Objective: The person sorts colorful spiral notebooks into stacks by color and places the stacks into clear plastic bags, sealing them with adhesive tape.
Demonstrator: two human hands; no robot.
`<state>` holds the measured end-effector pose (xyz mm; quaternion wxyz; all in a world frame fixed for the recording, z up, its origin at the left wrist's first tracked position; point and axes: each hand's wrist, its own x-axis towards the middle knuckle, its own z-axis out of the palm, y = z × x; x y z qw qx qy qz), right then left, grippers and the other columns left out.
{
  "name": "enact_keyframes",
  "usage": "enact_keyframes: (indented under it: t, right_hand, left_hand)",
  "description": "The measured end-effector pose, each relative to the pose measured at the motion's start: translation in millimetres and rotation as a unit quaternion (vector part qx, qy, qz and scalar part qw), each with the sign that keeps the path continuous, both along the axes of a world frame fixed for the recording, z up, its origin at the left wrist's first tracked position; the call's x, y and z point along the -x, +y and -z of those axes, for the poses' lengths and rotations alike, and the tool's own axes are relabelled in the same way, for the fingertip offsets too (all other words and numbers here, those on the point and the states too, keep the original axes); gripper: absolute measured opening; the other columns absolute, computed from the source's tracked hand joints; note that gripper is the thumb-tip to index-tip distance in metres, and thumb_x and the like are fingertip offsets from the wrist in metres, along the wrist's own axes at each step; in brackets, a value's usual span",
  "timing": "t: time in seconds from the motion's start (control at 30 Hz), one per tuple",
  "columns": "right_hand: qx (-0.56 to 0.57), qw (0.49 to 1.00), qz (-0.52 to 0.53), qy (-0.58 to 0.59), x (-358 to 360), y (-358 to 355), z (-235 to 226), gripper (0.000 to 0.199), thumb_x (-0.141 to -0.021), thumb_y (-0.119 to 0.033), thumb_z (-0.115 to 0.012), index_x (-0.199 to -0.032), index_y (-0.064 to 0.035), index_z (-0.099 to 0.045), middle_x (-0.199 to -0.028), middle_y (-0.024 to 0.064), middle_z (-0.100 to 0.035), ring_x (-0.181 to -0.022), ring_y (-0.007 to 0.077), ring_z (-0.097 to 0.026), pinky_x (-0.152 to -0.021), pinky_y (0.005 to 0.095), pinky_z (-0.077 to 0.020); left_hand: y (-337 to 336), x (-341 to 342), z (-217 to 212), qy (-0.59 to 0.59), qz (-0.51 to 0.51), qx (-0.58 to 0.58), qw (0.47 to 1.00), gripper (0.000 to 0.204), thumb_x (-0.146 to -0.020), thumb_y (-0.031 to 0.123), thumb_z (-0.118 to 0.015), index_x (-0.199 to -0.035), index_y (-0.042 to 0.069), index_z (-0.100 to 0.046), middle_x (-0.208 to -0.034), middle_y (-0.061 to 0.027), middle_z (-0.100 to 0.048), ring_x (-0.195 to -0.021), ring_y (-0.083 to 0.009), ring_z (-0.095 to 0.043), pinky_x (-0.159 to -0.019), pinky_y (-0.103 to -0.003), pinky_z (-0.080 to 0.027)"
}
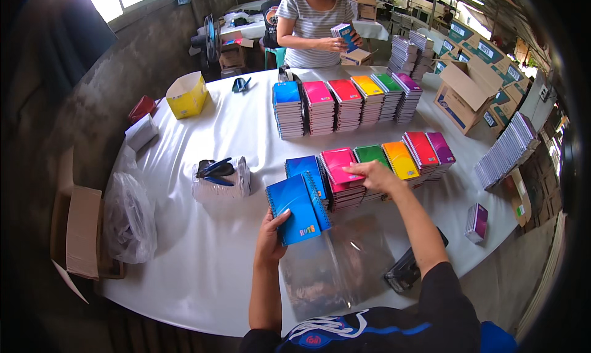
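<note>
While left hand (271, 231) clamps blue notebook (297, 204), long axis points away (leftward); right hand (377, 175): grip unclear.

Black short-sleeved shirt (446, 316); white looping print (329, 324); blue stripe (397, 332); red-blue emblem (313, 340).

Passable left of left hand (271, 237) over white tabletop (191, 270), blocked farther by plastic-wrapped bundle (223, 190) and clear plastic bag (129, 217). Walled off ahead by front spiral-notebook stacks (369, 153), narrowly passable behind them before rear stacks (348, 111). Passable at right between black tool (403, 271) and purple notebook bundle (476, 223).
</note>
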<state>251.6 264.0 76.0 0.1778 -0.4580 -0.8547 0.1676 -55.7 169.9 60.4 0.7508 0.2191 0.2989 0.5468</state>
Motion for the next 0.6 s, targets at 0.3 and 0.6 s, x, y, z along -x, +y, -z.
enact_keyframes:
  t: [0.3,0.6]
  right_hand:
    - [-0.259,0.953,0.047,0.152,34,-58,-68,0.034,-0.082,-0.008,-0.059,-0.115,-0.0074,-0.06,-0.11,0.0172,-0.062,-0.104,0.0323,-0.06,-0.087,0.04,-0.0482]
    - [-0.001,0.997,0.023,-0.071,-16,-70,-67,0.094,-0.055,-0.036,-0.084,-0.137,-0.0226,-0.04,-0.141,0.0154,-0.037,-0.131,0.0299,-0.036,-0.105,0.0518,-0.0277]
  left_hand:
    - [-9,-37,5,-0.1,0.015,0.047,0.994,0.05,-0.09,0.038,-0.056,-0.127,0.007,-0.043,-0.113,-0.0104,-0.057,-0.094,-0.0194,-0.061,-0.075,-0.035,-0.054]
    - [-31,-64,9,-0.033,0.053,0.033,0.998,0.046,-0.078,0.003,-0.064,-0.12,-0.001,-0.046,-0.107,-0.0134,-0.059,-0.097,-0.0226,-0.062,-0.083,-0.037,-0.054]
